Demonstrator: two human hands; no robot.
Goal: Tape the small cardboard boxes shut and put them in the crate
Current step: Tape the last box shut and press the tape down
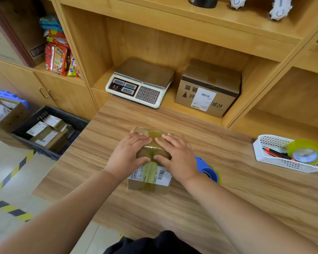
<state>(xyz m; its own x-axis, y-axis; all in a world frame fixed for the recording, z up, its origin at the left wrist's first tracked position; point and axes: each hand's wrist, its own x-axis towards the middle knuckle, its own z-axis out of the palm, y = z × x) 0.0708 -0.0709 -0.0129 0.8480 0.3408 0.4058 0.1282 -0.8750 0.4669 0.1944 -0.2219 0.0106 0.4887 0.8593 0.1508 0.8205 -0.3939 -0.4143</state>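
Small cardboard box (150, 177): brown, with glossy yellowish tape over its top and across a white barcode label. It stands mid-counter (246, 198). Left hand (128, 154) and right hand (176, 154): side by side, fingers nearly straight, pressing the taped top. Crate (77, 123): dark, off the counter's left edge, holding labelled boxes.

Bright, even indoor light, warm on all the wood, and it seems to come from overhead. Shadows are super soft; only the shelf recess (154, 44) in the upper middle goes dimmer. The tape (151, 150) on the box (147, 187) has a dull sheen, no real glare. Fisheye bends straight edges toward the frame sides, and the upper left and top right corners are smeary.
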